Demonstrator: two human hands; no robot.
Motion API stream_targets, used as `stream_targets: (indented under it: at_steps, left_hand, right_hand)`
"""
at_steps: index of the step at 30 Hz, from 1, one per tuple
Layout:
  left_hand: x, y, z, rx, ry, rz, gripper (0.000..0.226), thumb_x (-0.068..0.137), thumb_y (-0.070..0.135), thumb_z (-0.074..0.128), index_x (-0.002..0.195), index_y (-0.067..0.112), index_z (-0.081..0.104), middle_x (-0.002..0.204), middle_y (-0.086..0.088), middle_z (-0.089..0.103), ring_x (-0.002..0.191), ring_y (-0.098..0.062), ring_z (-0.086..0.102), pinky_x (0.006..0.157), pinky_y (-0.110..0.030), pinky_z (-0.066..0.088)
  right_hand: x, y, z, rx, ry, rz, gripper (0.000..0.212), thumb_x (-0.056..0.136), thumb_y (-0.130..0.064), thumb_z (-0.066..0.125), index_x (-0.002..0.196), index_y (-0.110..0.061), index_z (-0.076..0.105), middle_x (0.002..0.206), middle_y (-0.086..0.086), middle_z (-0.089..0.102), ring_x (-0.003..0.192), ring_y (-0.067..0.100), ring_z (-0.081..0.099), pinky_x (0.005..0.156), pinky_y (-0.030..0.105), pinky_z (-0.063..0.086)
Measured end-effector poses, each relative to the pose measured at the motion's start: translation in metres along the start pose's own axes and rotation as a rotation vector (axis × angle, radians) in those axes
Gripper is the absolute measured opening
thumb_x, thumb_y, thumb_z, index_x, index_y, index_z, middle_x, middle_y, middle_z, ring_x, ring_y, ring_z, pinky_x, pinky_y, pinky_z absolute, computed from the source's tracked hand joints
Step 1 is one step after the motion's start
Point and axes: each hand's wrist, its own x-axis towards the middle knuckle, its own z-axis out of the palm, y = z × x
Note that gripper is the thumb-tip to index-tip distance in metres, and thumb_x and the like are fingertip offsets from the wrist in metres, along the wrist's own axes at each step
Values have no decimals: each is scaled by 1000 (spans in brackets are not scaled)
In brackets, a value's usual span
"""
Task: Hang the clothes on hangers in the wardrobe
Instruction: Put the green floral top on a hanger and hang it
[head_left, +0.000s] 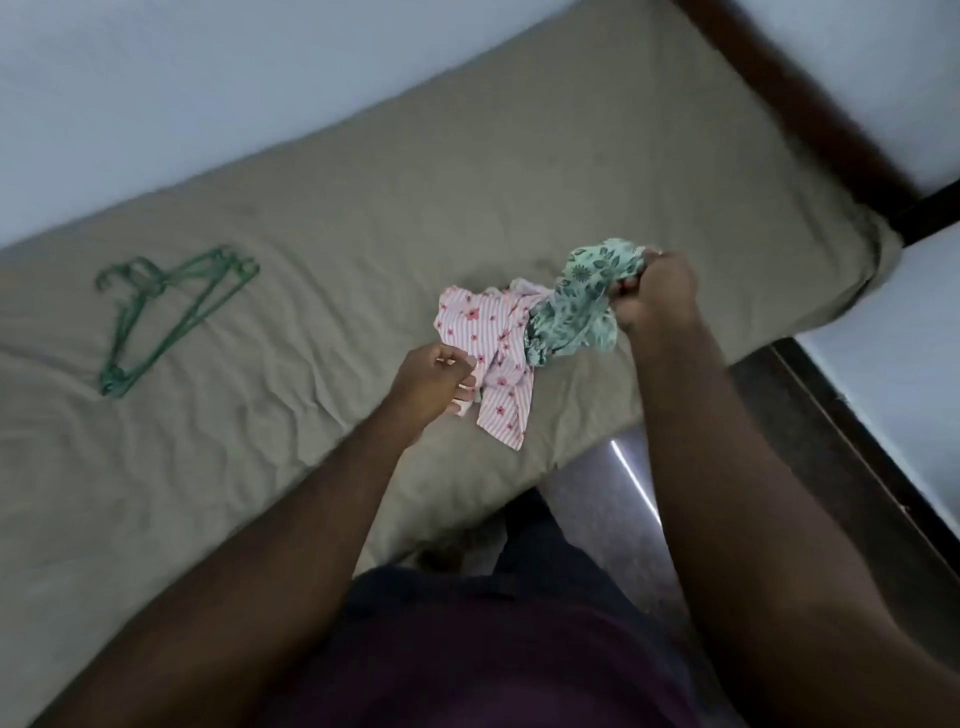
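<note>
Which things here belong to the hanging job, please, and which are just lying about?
For the job:
green leaf-print garment, gripped by the right hand
pink striped garment at the left hand, grip unclear
green hangers, untouched

Just there:
olive bed sheet
dark wooden bed frame
pale wall
</note>
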Motion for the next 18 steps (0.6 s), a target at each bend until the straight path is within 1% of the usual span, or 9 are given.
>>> stream_targets:
  at_steps: [3, 6, 8, 10, 12, 14, 15, 16, 18]
  left_hand:
    - [-10, 25, -20, 60, -63, 148, 31, 91, 18, 68, 118, 9, 54, 91, -12, 67, 66, -18, 64, 61, -28, 49]
    - [-23, 56, -32, 212, -130, 340, 68, 82, 28, 78, 138, 14, 42, 112, -12, 62, 95, -25, 65, 82, -42, 55]
    - [-39, 78, -35, 269, -163, 475, 86, 77, 36, 82, 146, 20, 32, 123, -5, 56, 110, -21, 58, 92, -42, 52]
    - [-54, 98, -34, 214, -193, 573, 78, 76, 36, 82, 141, 21, 42, 125, 0, 62, 114, -19, 60, 92, -38, 51]
    - [-72, 118, -31, 142, -170, 587, 45, 81, 30, 72, 122, 15, 61, 114, -6, 70, 107, -27, 66, 83, -38, 53]
    - [-91, 138, -33, 9, -188, 593, 22, 91, 21, 60, 108, 9, 65, 105, -13, 72, 97, -32, 69, 75, -37, 57]
    - [-105, 146, -37, -80, -223, 616, 21, 94, 21, 57, 109, 8, 65, 103, -14, 72, 95, -33, 69, 74, -38, 58]
    - [-118, 154, -45, -160, -253, 646, 25, 94, 25, 57, 111, 8, 65, 101, -13, 73, 94, -32, 70, 75, -39, 58]
    - [-137, 168, -56, -344, -261, 644, 32, 92, 35, 55, 108, 11, 69, 97, -8, 75, 93, -28, 71, 79, -41, 58]
  right_hand:
    - [-77, -36, 43, 141, -139, -96, 35, 96, -3, 33, 65, -20, 37, 42, -6, 31, 31, 6, 27, 41, 16, 25]
    - [-168, -52, 72, 214, -273, -139, 31, 99, -10, 45, 70, -19, 38, 42, -4, 32, 30, 6, 28, 38, 16, 24]
    - [-222, -53, 81, 226, -362, -190, 30, 99, -11, 49, 72, -17, 39, 41, -5, 33, 30, 6, 29, 37, 17, 24]
    - [-270, -49, 84, 219, -450, -251, 31, 100, -10, 48, 70, -16, 39, 42, -5, 34, 30, 5, 30, 36, 17, 23]
    - [-303, -43, 84, 171, -540, -294, 31, 99, -11, 50, 70, -16, 41, 47, -3, 36, 32, 5, 32, 36, 18, 25]
    - [-319, -32, 77, 36, -648, -367, 19, 97, -20, 58, 82, -9, 52, 64, 4, 49, 43, 6, 41, 41, 20, 36]
    - [-323, -26, 72, -39, -708, -409, 23, 97, -27, 60, 96, -4, 58, 80, 11, 56, 52, 8, 47, 48, 21, 42]
    - [-323, -21, 66, -112, -747, -454, 37, 97, -34, 59, 111, 1, 60, 94, 15, 56, 61, 9, 49, 54, 23, 46]
    - [-311, -12, 47, -201, -745, -502, 45, 100, -40, 51, 122, -1, 61, 99, 14, 57, 66, 10, 50, 61, 24, 47]
